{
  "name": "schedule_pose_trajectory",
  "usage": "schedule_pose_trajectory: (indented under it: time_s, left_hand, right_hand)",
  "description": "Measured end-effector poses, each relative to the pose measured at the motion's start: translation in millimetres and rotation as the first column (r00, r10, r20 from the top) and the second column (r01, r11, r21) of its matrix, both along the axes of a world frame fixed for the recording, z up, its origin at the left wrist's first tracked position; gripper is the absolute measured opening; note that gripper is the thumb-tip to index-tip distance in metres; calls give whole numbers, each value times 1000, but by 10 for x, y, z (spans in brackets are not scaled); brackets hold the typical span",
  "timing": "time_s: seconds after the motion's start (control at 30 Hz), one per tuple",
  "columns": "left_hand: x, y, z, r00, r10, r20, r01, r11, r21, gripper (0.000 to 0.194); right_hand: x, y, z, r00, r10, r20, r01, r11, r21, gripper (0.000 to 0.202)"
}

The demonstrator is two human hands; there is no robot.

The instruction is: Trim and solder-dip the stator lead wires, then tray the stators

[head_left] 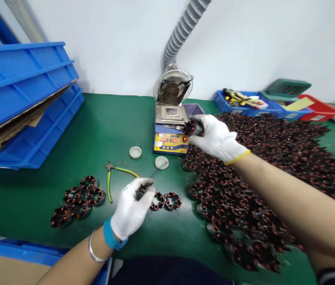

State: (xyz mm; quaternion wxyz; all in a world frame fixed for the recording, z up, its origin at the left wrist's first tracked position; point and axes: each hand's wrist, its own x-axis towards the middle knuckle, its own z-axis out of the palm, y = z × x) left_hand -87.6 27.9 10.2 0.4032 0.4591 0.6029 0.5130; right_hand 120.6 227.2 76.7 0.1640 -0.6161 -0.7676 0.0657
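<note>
My right hand (215, 136), in a white glove with a yellow cuff edge, grips a motor stator (189, 128), a black ring with copper windings. It holds this stator at the right front edge of the solder pot (171, 130), by the pot's top. My left hand (133, 206), also gloved, is above the table with fingers curled and apart from the thumb, with nothing visible between them. Just right of it, two stators (172, 201) lie side by side; the left one is partly behind its fingertips. Green-handled cutters (109, 178) lie open beyond my left hand.
Stators (81, 208) cluster at the left, and a large mass of them (262, 166) covers the right. Two small white dishes (135, 152) sit before the pot. A grey exhaust hose (185, 31) hangs behind. Blue crates (25, 91) stand left; tool bins (250, 103) stand back right.
</note>
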Motion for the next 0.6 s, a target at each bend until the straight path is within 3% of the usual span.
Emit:
schedule_pose_trajectory:
  time_s: [0.17,0.3,0.5,0.6]
  left_hand:
    - [-24,5,-13,999,19,-26,-18,1000,21,23]
    - [-19,-5,-9,1000,0,-11,1,1000,31,21]
    - [-2,-35,4,1000,-21,14,20,999,30,20]
    - [8,-58,8,1000,-12,-7,13,998,57,20]
  right_hand:
    - [-145,555,172,986,12,166,-19,999,40,64]
    - [-246,775,177,978,29,207,-31,999,8,63]
    - [-211,741,213,983,-14,184,10,1000,24,60]
    - [-24,569,256,996,-89,27,88,996,21,63]
